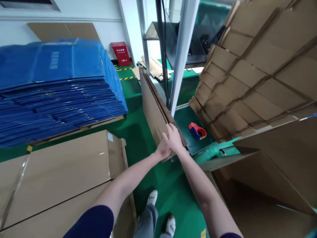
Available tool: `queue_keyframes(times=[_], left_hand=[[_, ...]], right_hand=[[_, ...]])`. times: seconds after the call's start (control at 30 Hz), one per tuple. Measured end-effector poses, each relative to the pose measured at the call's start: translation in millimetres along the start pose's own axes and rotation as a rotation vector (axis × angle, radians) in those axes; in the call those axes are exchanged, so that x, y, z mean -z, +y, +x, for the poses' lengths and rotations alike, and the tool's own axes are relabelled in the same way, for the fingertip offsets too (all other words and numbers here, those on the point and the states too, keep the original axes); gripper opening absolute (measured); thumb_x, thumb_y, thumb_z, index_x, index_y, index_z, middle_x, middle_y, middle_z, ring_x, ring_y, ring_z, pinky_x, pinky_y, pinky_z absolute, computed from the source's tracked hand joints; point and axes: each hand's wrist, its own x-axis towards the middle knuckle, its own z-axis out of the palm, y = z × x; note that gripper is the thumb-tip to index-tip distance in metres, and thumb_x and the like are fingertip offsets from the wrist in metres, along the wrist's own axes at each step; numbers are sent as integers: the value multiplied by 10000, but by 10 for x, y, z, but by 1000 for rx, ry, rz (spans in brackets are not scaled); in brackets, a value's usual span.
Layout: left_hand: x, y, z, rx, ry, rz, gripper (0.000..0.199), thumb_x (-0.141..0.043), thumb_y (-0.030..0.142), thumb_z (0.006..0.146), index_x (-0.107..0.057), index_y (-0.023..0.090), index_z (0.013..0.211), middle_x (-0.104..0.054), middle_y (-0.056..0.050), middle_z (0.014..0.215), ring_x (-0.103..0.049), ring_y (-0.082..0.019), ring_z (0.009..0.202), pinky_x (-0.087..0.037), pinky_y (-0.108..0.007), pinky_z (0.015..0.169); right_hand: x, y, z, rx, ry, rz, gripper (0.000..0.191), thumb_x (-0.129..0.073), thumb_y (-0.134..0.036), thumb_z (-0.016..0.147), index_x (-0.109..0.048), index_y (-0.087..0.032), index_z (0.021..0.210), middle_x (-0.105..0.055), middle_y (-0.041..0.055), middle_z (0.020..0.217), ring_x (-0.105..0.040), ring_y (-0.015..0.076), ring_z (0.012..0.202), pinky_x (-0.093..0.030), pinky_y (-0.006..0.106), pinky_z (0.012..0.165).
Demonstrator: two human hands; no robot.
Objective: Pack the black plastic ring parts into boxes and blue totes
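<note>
Several flattened cardboard boxes [155, 114] stand on edge in a narrow stack, leaning against a metal post. At the near upper corner my right hand [174, 137] curls its fingers over their top edges. My left hand [163, 148] is just below and to the left, closed at the near end of the same cardboard, and its fingertips are partly hidden. Both hands nearly touch each other. A red and blue tape dispenser [197, 131] lies on the dark green surface [184, 120] to the right of the stack.
Blue folded sheets [74, 62] are piled on a pallet at left. Large cardboard boxes [74, 158] lie in front of them. Tall stacked cartons [247, 72] and an open box [267, 185] fill the right side. A metal post [183, 56] and red bin [121, 54] stand ahead.
</note>
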Motion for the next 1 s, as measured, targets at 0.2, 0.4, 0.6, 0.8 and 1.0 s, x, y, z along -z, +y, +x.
queue_keyframes(times=[0.2, 0.4, 0.6, 0.8, 1.0], left_hand=[[15, 92, -383, 79, 63, -16, 910, -525, 1, 773, -249, 163, 1625, -356, -190, 1642, -357, -375, 1513, -410, -609, 1195], [183, 52, -1549, 157, 24, 30, 825, -384, -10, 874, -282, 302, 1630, -284, -50, 1700, -265, -270, 1568, -357, -566, 1239], [460, -317, -2949, 455, -104, 121, 670, -392, 38, 864, -531, 178, 1504, -542, -137, 1530, -490, -296, 1443, -448, -521, 1175], [905, 260, -2780, 383, -112, 221, 660, -393, 112, 899, -441, 113, 1558, -442, -164, 1605, -379, -311, 1513, -362, -505, 1215], [790, 1509, -2247, 48, -123, 339, 734, -463, 448, 996, -274, 149, 1639, -205, -171, 1710, -53, -357, 1602, -56, -630, 1246]], right_hand=[[-390, 29, 591, -397, -420, -205, 634, -583, -239, 966, -377, -56, 1537, -680, 236, 1275, -679, 322, 1174, -528, 391, 957], [-536, -9, 239, -384, -459, -208, 453, -494, -158, 972, -550, -107, 1419, -665, 182, 1351, -655, 264, 1238, -510, 288, 953], [-284, 67, -1099, -440, -441, -246, 366, -508, -186, 978, -606, -121, 1325, -719, 177, 1233, -680, 282, 1177, -497, 306, 940], [286, 469, -3334, -580, -406, -210, 375, -502, -153, 959, -650, -170, 1303, -743, 146, 1174, -692, 290, 1116, -482, 318, 919], [943, 938, -5735, -832, -226, 71, 418, -645, -28, 734, -785, -199, 1089, -774, 72, 1045, -674, 267, 1009, -471, 364, 968]])
